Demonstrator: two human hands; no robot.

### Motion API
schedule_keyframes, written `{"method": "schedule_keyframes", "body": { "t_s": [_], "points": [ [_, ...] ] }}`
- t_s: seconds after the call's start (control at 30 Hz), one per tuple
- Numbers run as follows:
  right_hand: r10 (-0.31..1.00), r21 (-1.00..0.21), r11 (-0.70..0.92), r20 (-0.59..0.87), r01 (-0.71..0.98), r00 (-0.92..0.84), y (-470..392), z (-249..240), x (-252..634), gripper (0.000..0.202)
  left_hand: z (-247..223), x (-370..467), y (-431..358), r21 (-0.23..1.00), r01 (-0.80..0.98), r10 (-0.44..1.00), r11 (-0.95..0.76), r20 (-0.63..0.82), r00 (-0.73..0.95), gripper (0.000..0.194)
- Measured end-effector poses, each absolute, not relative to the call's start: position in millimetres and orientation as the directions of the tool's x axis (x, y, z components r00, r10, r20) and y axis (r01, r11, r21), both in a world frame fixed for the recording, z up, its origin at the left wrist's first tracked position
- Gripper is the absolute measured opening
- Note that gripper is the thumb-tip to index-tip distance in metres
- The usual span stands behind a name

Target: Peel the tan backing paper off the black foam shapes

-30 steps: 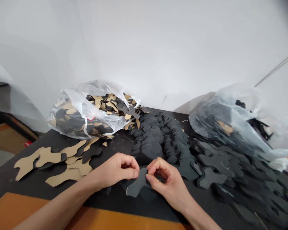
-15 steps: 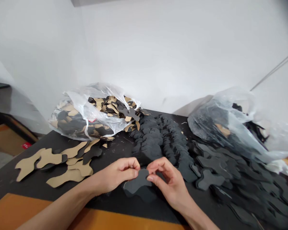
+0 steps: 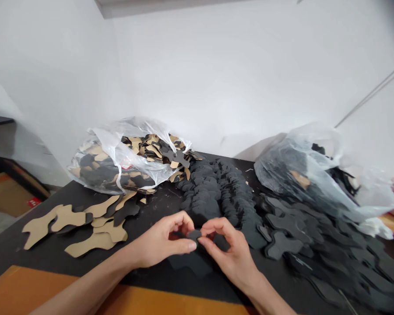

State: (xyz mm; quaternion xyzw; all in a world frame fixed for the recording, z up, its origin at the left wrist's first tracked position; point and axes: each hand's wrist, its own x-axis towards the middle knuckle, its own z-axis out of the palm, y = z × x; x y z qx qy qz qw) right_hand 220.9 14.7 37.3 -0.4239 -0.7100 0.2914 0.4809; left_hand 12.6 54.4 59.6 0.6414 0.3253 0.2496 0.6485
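Since half a second earlier, the dark flat piece [image 3: 194, 235] had been shifted between the two hands: its broad face had been shown below the fingertips, and now only a small rounded part was left in sight. At far left, nearer the wearer than the left grip [image 3: 166, 240], an orange board [image 3: 36, 286] was laid along the front of the black table [image 3: 164, 199]. Tan flat pieces [image 3: 72, 217] were spread to the left of that grip, some overlapped, with dark ones among them. Beyond them a clear plastic bag [image 3: 113, 144] was filled with tan and dark pieces. By the left grip, the dark piece was clamped between thumb and fingers. Just below it, another dark shape [image 3: 190, 264] was seen, partly hidden. Beyond both hands, dark pieces were stacked in two overlapped rows [image 3: 205, 192]. By the right grip [image 3: 228, 245], the same dark piece was pinched from its right side, thumb against fingers. To the right of that grip, loose dark pieces [image 3: 284, 245] were heaped, and behind them a second plastic bag [image 3: 276, 162] was set.
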Motion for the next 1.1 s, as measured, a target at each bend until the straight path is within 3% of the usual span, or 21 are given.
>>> {"method": "schedule_keyframes", "body": {
  "t_s": [0.17, 0.3, 0.43, 1.1],
  "points": [
    [0.962, -0.953, 0.227, 0.186, 0.2, -0.202, 17.3, 39.9, 218.6, 0.013, 52.6, 16.3, 57.2, 0.996, 0.062, 0.8, 0.058, -0.084, 0.594, 0.031],
    [0.975, -0.987, 0.096, 0.067, 0.13, -0.213, 21.0, 42.0, 218.9, 0.025, 53.6, 14.4, 59.2, 0.992, 0.116, 0.8, 0.046, -0.106, 0.59, 0.031],
    [0.971, -0.994, 0.07, 0.05, 0.078, -0.232, 20.9, 43.0, 218.9, 0.027, 55.6, 12.0, 60.3, 0.984, 0.176, 0.795, -0.004, -0.103, 0.598, 0.027],
    [0.943, -0.997, -0.07, -0.061, -0.017, -0.328, 21.1, 41.6, 219.2, 0.022, 50.1, 16.0, 56.2, 0.988, 0.151, 0.751, -0.041, -0.069, 0.656, 0.005]
  ]
}}
